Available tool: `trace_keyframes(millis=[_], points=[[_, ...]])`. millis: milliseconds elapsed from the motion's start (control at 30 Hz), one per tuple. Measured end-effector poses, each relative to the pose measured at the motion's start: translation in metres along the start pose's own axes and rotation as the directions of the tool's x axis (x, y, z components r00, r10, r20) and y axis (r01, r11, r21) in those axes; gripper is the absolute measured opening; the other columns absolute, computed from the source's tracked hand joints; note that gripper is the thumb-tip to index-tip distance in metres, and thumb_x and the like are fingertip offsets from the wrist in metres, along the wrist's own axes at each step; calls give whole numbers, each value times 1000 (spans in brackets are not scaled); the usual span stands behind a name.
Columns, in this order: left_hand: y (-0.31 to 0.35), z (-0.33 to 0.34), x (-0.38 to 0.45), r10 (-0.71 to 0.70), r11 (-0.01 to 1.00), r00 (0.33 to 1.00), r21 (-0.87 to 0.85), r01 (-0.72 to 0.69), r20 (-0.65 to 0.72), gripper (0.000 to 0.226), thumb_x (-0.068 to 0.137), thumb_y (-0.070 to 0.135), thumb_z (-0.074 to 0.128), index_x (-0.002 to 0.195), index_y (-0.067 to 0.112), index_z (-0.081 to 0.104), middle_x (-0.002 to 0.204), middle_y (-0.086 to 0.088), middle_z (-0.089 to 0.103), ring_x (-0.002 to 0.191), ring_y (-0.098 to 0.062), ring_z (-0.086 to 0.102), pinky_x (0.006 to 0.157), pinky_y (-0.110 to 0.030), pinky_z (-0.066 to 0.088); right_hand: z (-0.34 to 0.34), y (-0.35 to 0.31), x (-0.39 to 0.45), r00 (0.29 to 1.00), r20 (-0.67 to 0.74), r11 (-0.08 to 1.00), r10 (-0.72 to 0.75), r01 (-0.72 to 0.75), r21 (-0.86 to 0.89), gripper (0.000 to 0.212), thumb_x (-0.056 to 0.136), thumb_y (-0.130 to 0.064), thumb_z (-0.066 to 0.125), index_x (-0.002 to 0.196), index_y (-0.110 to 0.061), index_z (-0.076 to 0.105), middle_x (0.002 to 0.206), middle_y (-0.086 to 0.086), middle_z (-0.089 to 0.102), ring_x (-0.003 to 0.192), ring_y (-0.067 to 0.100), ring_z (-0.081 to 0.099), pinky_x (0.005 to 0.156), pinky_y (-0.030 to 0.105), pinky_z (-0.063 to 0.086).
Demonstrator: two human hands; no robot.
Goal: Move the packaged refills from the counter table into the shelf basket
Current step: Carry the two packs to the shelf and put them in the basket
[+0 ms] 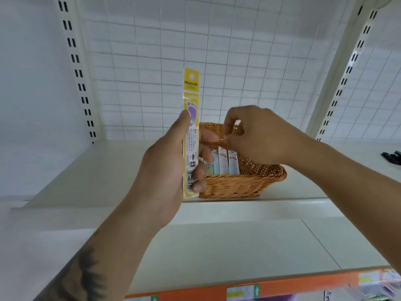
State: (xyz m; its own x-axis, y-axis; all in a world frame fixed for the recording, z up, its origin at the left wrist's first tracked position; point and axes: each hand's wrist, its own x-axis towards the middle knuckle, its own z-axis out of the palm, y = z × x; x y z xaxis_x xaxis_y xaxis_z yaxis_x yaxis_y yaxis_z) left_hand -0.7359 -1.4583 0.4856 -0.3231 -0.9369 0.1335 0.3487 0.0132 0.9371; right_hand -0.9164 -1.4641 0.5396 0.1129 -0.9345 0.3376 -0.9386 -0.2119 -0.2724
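While your arms reach up from the bottom of the frame, the nearest thing in view is the orange shelf edge point(282, 283) with its price labels point(243, 292), running along the bottom right. Above it lies the pale shelf board point(217, 246) you are reaching over.

Your left hand point(171, 161) grips 1 long yellow refill packet point(191, 118) upright, thumb along its left edge and fingers curled round the right edge, so the packet stands just in front of the left end of the wicker basket point(240, 183). Its top carries a hang hole and a purple footprint mark below that.

Your right hand point(258, 135) hovers over the basket's back rim with fingers bent and thumb and forefinger drawn together; it may be pinching something thin, but the blur there leaves that unclear.

Inside the basket, at least 3 packaged refills point(223, 161) stand leaning against its back wall, pale blue and pink-white. The basket rests on the upper shelf point(108, 170), near its front edge.

Behind it rises a white wire grid panel point(217, 61), flanked by 2 slotted uprights point(76, 61). A dark object point(391, 157) lies at the far right of that shelf.
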Motion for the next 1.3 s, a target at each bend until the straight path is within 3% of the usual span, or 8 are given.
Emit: trace_keyframes(millis=[200, 333, 500, 633, 767, 933, 1133, 1300], points=[[8, 32, -2, 85, 996, 992, 6, -85, -94, 42, 105, 46, 51, 97, 13, 75, 79, -8, 70, 59, -23, 63, 58, -30, 49, -11, -16, -54, 909, -397, 884, -125, 284, 371, 13, 93, -17, 69, 88, -26, 61, 66, -3, 66, 57, 14, 60, 54, 24, 46], [9, 53, 0, 58, 997, 994, -44, -62, -88, 41, 103, 48, 56, 105, 11, 73, 88, -9, 73, 84, -27, 72, 73, -39, 55, 6, -17, -69, 916, -378, 854, -134, 300, 424, 10, 92, -19, 73, 89, -20, 64, 69, -6, 66, 61, 16, 63, 58, 33, 53], [14, 68, -4, -15, 978, 1000, -207, 17, 12, 41, 106, 46, 46, 108, 14, 71, 71, -1, 71, 69, -18, 73, 59, -28, 58, 7, -14, -72, 937, -344, 858, -62, 227, 461, 12, 91, -29, 74, 91, -20, 66, 73, -6, 70, 66, 12, 67, 69, 39, 57], [16, 67, -2, -41, 963, 994, -263, 65, 97, 44, 107, 42, 41, 120, 13, 71, 101, -9, 75, 99, -25, 73, 96, -38, 45, 1, -13, -72, 941, -338, 816, -3, 198, 544, 15, 90, -30, 77, 94, -25, 64, 74, -6, 72, 65, 11, 68, 67, 34, 56], [14, 66, 1, 17, 966, 995, -259, 10, 103, 24, 102, 28, 55, 112, 10, 69, 100, -8, 70, 96, -29, 67, 78, -35, 51, 0, -9, -74, 942, -334, 763, 15, 205, 613, 20, 94, -18, 72, 101, -28, 55, 73, 0, 75, 65, 20, 71, 68, 41, 59], [11, 58, 2, 293, 944, 956, 165, -285, -25, 22, 105, 29, 56, 104, 22, 76, 97, 0, 77, 96, -21, 75, 80, -38, 59, -2, -7, -71, 947, -320, 780, 3, 199, 594, 28, 96, -13, 70, 109, -27, 49, 70, 3, 74, 57, 23, 65, 55, 33, 53], [-15, 9, -1, 523, 491, 850, 793, -361, 63, 31, 95, 50, 63, 125, 39, 65, 117, 26, 60, 109, 20, 51, 87, -3, 38, -17, 13, -20, 967, 49, 754, 251, -227, 616, 41, 94, -3, 71, 124, -15, 45, 79, 19, 74, 58, 28, 68, 56, 34, 61], [-50, -17, -5, 379, 301, 910, 907, -293, 169, 57, 85, 75, 50, 129, 41, 63, 131, 28, 46, 129, 0, 45, 109, -39, 46, -2, 19, 17, 888, 332, 866, 317, -414, 280, 17, 96, 6, 60, 113, 4, 62, 91, 24, 70, 57, 19, 65, 50, 27, 56]])
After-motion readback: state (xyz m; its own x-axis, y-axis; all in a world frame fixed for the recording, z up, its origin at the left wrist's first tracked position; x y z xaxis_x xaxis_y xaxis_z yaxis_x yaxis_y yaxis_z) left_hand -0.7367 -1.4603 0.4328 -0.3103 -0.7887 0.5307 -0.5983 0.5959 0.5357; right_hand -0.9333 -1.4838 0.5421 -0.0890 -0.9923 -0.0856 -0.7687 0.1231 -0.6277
